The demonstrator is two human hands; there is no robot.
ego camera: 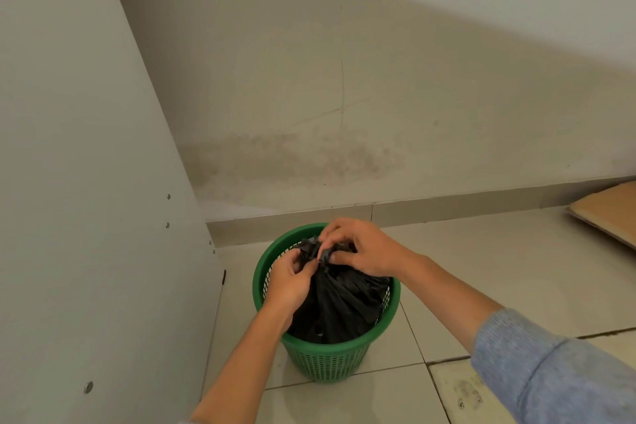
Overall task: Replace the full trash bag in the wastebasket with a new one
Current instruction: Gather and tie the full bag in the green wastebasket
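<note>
Beside white panel (86,182), green wastebasket (327,361), left hand (287,280) and right hand (361,248) both gripping black bag (344,306), cardboard (605,213) right.

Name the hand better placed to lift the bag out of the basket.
Right, probably. The right hand sits on top of the gathered neck of the bag, while the left hand grips lower at the side, near the basket rim.

Green perforated wastebasket (327,360); black trash bag (340,306)
</note>
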